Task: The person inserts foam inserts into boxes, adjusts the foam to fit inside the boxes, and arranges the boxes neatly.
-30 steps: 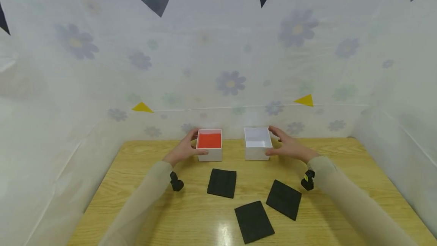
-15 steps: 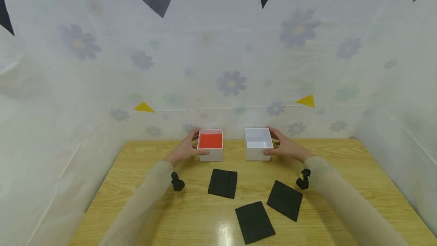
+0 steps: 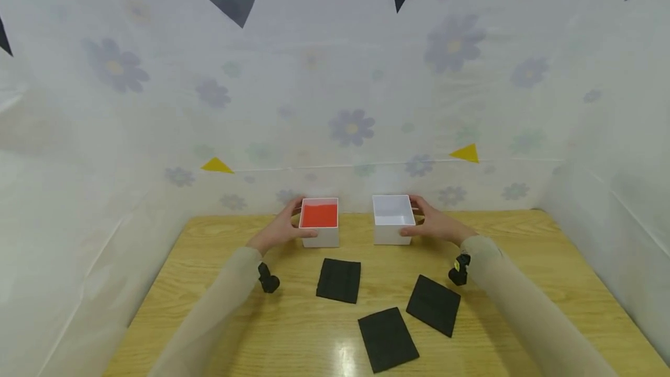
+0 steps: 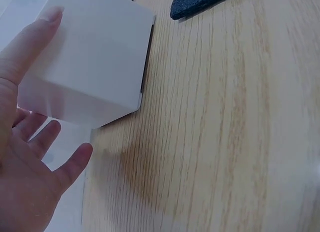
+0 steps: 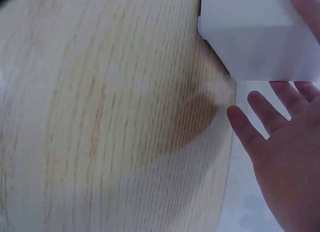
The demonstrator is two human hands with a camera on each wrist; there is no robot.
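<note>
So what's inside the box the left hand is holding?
The box by the left hand is the white box; its inside shows flat orange-red, either a lining or a filling. Whether anything lies beneath that surface cannot be seen. The other box looks empty and white.

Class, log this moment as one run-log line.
left hand: holds red-lined box | right hand: holds white box | three black pads: untouched
</note>
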